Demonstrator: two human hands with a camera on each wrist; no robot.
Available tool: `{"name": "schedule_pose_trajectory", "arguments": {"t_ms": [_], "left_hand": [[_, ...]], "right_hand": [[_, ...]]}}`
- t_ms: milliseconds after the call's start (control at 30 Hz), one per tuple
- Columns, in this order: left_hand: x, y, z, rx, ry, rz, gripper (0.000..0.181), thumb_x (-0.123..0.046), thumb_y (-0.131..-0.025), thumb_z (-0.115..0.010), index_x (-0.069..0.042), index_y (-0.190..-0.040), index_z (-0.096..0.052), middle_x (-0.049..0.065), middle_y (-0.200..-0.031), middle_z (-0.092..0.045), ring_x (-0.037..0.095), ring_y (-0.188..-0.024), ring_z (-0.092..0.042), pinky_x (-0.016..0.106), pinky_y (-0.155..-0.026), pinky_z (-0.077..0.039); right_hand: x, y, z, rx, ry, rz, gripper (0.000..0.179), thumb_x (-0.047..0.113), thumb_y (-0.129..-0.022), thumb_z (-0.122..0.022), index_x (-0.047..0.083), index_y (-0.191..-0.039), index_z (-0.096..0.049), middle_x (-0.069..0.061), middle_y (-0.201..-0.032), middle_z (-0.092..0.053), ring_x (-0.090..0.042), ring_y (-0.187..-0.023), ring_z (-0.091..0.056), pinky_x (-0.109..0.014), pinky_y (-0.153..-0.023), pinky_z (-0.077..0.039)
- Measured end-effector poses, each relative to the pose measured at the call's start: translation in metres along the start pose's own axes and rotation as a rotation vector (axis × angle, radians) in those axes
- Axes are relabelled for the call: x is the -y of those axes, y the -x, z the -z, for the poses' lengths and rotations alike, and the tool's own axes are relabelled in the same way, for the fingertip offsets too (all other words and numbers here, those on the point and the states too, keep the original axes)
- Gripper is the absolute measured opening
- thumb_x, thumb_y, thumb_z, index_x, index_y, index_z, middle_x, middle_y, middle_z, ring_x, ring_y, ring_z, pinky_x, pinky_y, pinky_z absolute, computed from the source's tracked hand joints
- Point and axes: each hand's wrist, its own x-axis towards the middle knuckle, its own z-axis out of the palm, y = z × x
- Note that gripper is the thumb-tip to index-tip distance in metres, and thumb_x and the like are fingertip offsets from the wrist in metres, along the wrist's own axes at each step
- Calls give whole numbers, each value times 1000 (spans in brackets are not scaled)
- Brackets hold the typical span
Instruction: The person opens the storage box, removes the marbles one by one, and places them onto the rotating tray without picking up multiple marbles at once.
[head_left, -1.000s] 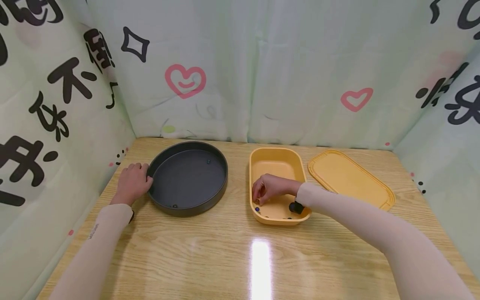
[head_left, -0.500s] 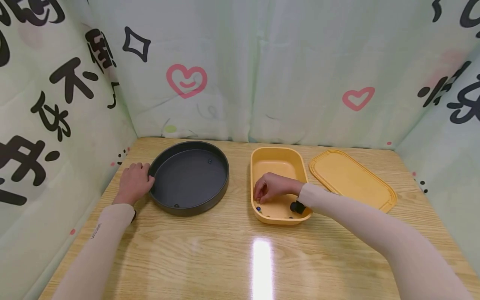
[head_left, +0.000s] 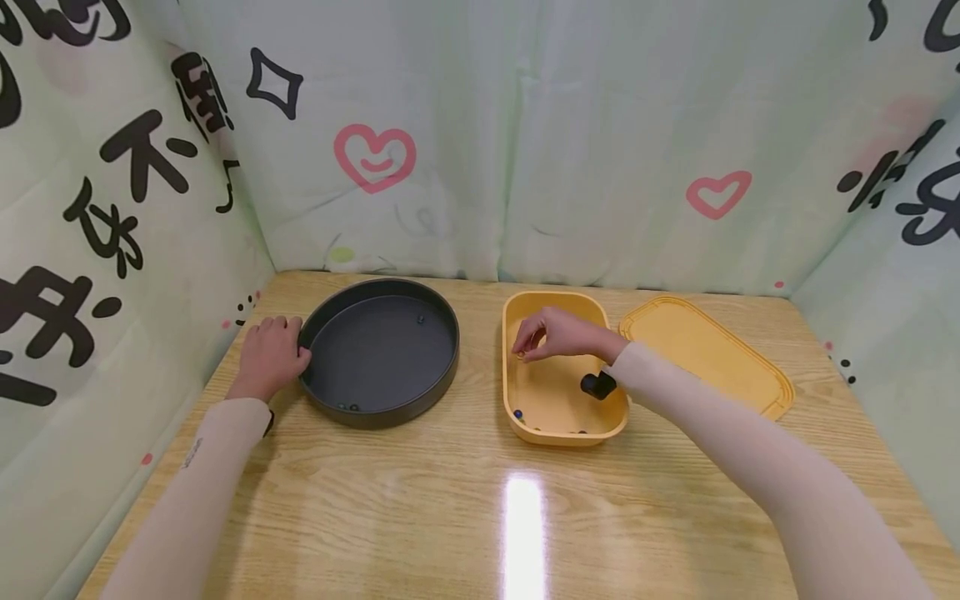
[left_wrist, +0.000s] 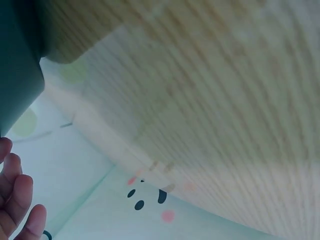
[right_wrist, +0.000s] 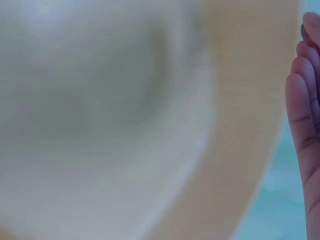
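My left hand [head_left: 269, 358] holds the near-left side of a round dark grey pan [head_left: 448, 379], its thumb at the rim. In the left wrist view several fingertips [left_wrist: 20, 192] appear beside the pan's dark wall [left_wrist: 17, 75]. My right hand [head_left: 562, 335] is over a yellow rectangular box [head_left: 510, 367], pinching a small marble between thumb and fingers. That marble [right_wrist: 305, 34] looks dark with some red in the right wrist view. A blue marble [head_left: 517, 414] and other small ones lie at the box's near end. Inside the pan sit a marble [head_left: 421, 320] at the far right and others at the near edge.
A yellow lid [head_left: 708, 354] lies flat on the wooden table [head_left: 360, 508], right of the box, partly behind my right sleeve. A printed curtain [head_left: 600, 150] closes off the back and both sides.
My right hand has lifted off the near-left part of the box's floor and moved toward its far end, carrying a pinched marble. The left hand stays at the pan.
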Motion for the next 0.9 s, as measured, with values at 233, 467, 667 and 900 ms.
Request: {"name": "schedule_pose_trajectory", "arguments": {"t_ms": [233,467,667,900], "left_hand": [[1,-1,0,23,11,26,37,-14,-84,-48,9,-112,-51,29,-102,-56,44,-95,-52,55,-80,-42],[1,0,-3,16,35,45,37,-13,-84,-46,9,-114,-50,30,-103,-56,44,-95,-52,55,-81,-42],[0,-1,-3,10,46,42,36,-13,-84,-46,9,-113,-51,29,-101,-56,43,-93,-52,55,-80,-42],[-1,-1,-4,-3,59,44,34,-12,-83,-47,9,-109,-51,28,-97,-55,42,-90,-52,54,-78,-42]], "right_hand": [[20,-15,19,-90,-14,4,15,7,-79,-73,3,-93,-74,-11,-90,-72,-16,-79,-65,-34,-78,-54],[37,-48,26,-130,-23,-22,16,5,-80,-71,3,-96,-73,-12,-96,-71,-18,-84,-65,-36,-83,-53],[49,-82,26,-162,-45,-44,18,7,-82,-70,2,-99,-72,-12,-97,-71,-18,-87,-66,-32,-84,-53],[59,-115,19,-209,-85,-37,18,7,-82,-70,2,-99,-72,-13,-97,-72,-19,-85,-67,-28,-83,-53]]}}
